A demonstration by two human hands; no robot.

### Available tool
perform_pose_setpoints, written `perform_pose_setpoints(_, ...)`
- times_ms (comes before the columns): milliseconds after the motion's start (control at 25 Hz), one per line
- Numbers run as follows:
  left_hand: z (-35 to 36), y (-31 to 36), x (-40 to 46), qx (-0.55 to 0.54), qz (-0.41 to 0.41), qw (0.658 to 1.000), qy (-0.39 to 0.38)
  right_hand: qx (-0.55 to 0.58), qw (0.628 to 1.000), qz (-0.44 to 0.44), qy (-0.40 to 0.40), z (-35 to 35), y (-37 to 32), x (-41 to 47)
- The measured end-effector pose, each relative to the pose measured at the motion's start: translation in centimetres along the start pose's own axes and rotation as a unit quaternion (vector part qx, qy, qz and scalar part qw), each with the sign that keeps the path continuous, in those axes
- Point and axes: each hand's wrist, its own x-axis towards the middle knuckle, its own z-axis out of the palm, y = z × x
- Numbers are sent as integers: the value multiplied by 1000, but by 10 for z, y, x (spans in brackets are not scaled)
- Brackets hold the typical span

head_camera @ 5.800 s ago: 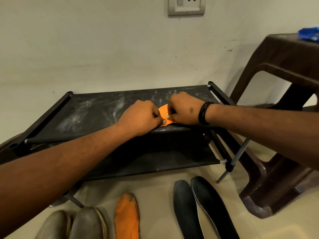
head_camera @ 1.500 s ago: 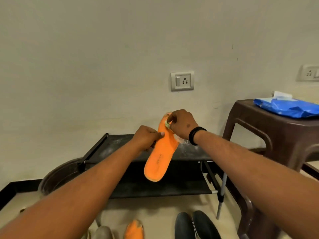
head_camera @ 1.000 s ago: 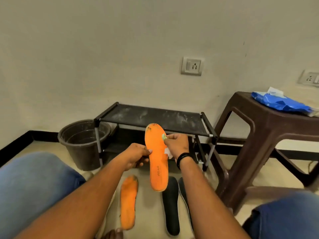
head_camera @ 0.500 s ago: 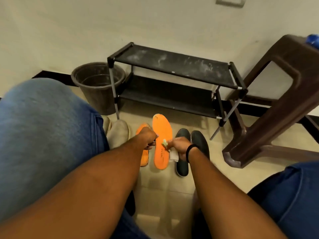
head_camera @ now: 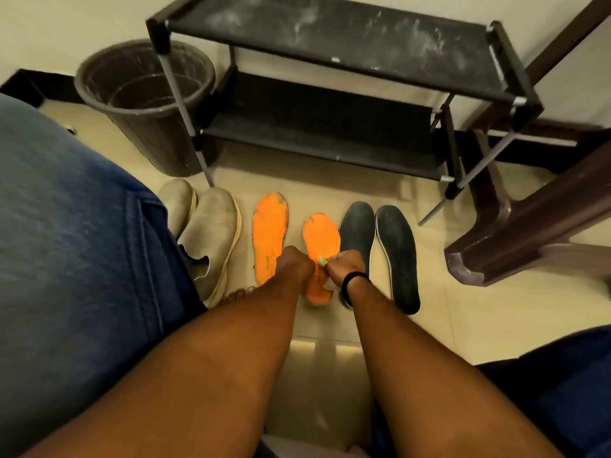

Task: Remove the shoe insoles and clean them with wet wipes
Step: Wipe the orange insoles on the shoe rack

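Landmark: the black shoe rack (head_camera: 334,38) stands by the wall; every place below is told from it.
Held insole: an orange insole (head_camera: 321,241) is in front of the rack, near its middle. Its toe end points at the rack. Its heel end sits low by the floor, under the two hands. Whether it rests on the floor cannot be told.
Left hand: the left hand (head_camera: 294,264) is on the left edge of this insole, at its middle part. Its fingers are curled in, and they seem to grip the edge, but the grip itself is hidden.
Right hand: the right hand (head_camera: 345,266) is on the right edge of the same insole. It is curled, with a nail tip on the orange top. It wears a black band (head_camera: 352,280) on the wrist.
Wipe: too hidden to tell.
Other orange insole: the second orange insole (head_camera: 269,234) lies flat on the floor, just left of the held one, also in front of the rack.
Black insoles: two black insoles (head_camera: 395,256) lie side by side in front of the right end of the rack.
Shoes: a pair of grey shoes (head_camera: 211,236) sits in front of the left end of the rack.
Bucket: a dark bucket (head_camera: 145,104) stands just left of the rack.
Stool: a brown stool (head_camera: 529,223) stands to the right of the rack.
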Motion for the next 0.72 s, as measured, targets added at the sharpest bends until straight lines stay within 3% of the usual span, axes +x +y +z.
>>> perform_pose_setpoints(280,6,-1,20,-30,1,995,92,59,997,2,52,18,7,21)
perform_pose_setpoints(720,-3,-5,20,-35,16,987,154,46,995,-45,79,26,-3,7)
